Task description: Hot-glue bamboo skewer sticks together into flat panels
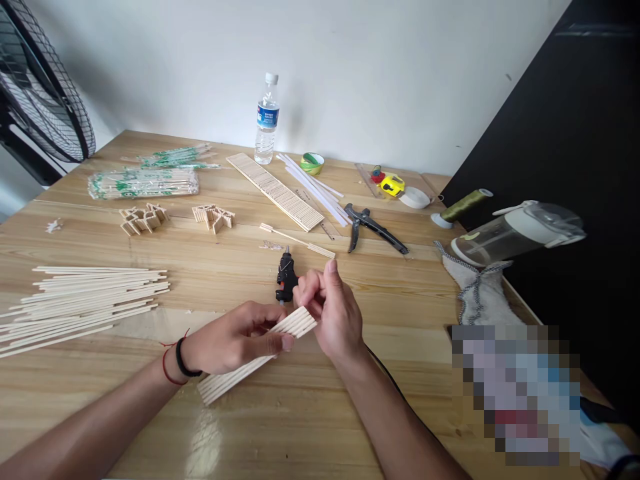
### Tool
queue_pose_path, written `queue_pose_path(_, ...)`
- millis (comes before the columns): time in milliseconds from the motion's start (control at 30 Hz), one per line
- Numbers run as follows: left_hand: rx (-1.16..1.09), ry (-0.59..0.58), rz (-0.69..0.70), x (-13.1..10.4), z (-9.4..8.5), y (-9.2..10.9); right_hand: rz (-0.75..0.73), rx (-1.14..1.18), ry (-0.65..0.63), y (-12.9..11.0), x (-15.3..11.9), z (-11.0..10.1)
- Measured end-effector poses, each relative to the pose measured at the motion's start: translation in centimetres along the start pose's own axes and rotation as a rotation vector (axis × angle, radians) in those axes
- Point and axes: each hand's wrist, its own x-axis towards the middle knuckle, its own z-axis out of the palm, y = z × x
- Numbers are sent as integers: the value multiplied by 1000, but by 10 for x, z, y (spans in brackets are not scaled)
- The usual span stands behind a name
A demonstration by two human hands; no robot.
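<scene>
A flat row of several pale wooden sticks (235, 381) slants up to the right above the table. My left hand (237, 339) is wrapped round its middle, thumb on top. At the upper right end of the sticks is my right hand (333, 310), its fingers curled and thumb raised; whether it pinches anything is hidden. Just beyond my hands, a black glue gun (286, 275) lies with its nozzle pointing away. Behind it is a thin stick with small wooden pieces at both ends (295, 239).
Loose sticks (90, 303) spread at left, below small wooden assemblies (145, 219). Farther back are wrapped sticks (145, 183), a slatted strip (275, 190), a bottle (267, 127) and a black cutter (375, 230). A clear cup (515, 233) lies at right; a fan (45, 80) stands left.
</scene>
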Motion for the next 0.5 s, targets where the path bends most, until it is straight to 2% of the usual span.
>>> queue_pose_path(100, -13, 0, -7, -1, -1, 0, -93, 46, 106, -6, 6, -4)
queue_pose_path(200, -40, 5, -8, -1, -1, 1, -117, 26, 205, -12, 11, -11)
queue_pose_path(400, -43, 54, -26, -1, 0, -3, -147, 12, 169, -19, 15, -24)
queue_pose_path(500, 6, 134, -21, -1, -2, -5, -165, -149, 196, -21, 15, -29)
